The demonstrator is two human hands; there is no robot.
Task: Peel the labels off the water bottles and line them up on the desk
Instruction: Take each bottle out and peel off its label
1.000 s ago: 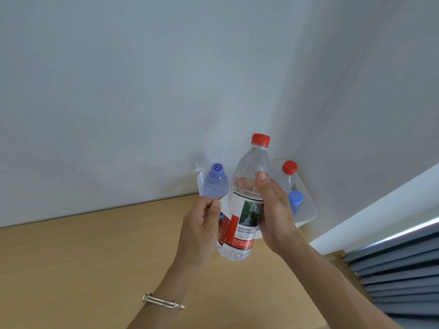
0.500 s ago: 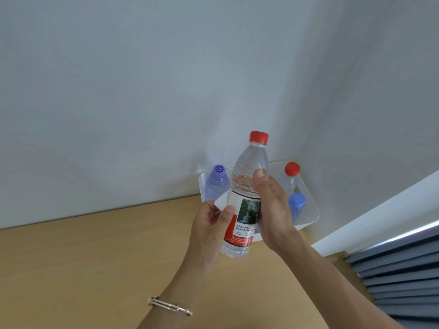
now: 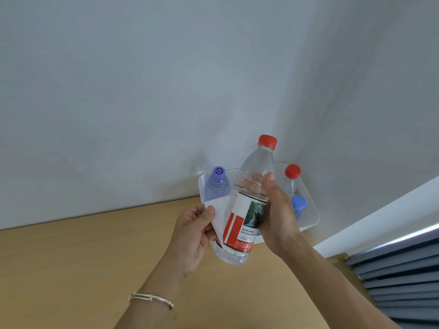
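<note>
One bottle (image 3: 249,203) in hand, held tilted above the counter (image 3: 71,269), red cap (image 3: 267,141) up and away from me. Right hand (image 3: 278,217) wraps its far side at the shoulder and upper label; fingers closed on the body. Left hand (image 3: 190,236) pinches the freed white flap of the label (image 3: 242,224) between thumb and fingers, flap pulled off to the left while the printed part clings to the bottle.

Handling, my read: clear thin plastic, full of water or close to it, so some weight and a wall that dents under squeeze. Film label looks soft and likely to tear if yanked sideways; I'd pull it steadily around the body. Best hold is above the label band, at the ribbed shoulder, leaving the band free.

Around: white tray (image 3: 311,217) against the wall corner, just behind the hands, holding a purple-capped bottle (image 3: 217,184), a red-capped one (image 3: 291,179) and a blue-capped one (image 3: 298,205). Bracelet (image 3: 152,300) on left wrist. Grey slats (image 3: 403,276) at lower right. Near counter looks open for lining up; nothing blocks it.
</note>
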